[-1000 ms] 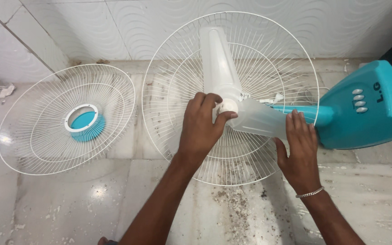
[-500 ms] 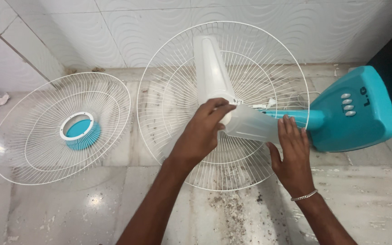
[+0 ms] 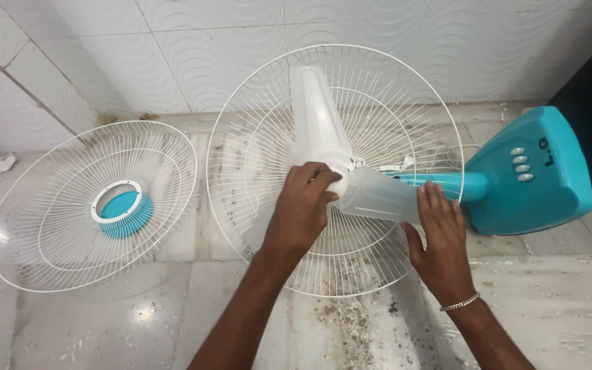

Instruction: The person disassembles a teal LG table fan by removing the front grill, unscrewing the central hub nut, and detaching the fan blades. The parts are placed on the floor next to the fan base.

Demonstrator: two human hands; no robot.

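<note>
Left hand [image 3: 301, 209]: fingers [image 3: 316, 177] curled and closed around the round white hub cap [image 3: 340, 183] at the centre of the fan blades, thumb on its near side.

Right hand [image 3: 438, 236]: fingers [image 3: 433, 199] straight and pressed together, laid flat on the outer end of the translucent white blade [image 3: 378, 195] that points right; thumb spread off to the left beneath the blade edge. A thin metal bracelet [image 3: 463, 302] circles this wrist.

Second blade [image 3: 315, 116]: translucent white, running from the hub away toward the wall. A third is mostly hidden under the left hand.

Rear guard [image 3: 255, 137]: round white wire cage, lying behind the blades, its rim ringing both hands.

Fan body: teal neck [image 3: 447, 183] passing from behind the guard to a broad teal base [image 3: 536, 175] on the right, tipped on its side, with a row of pale oval buttons [image 3: 519, 164].

Front guard [image 3: 49, 205]: separate white wire cage with a teal centre disc [image 3: 126, 209], lying flat on the floor just left of the rear guard, apart from it.

Floor [image 3: 138, 315]: pale polished stone, with dark grit [image 3: 351, 315] scattered near the rear guard's near rim.

Wall [image 3: 173, 48]: white tiles with a wavy relief.
</note>
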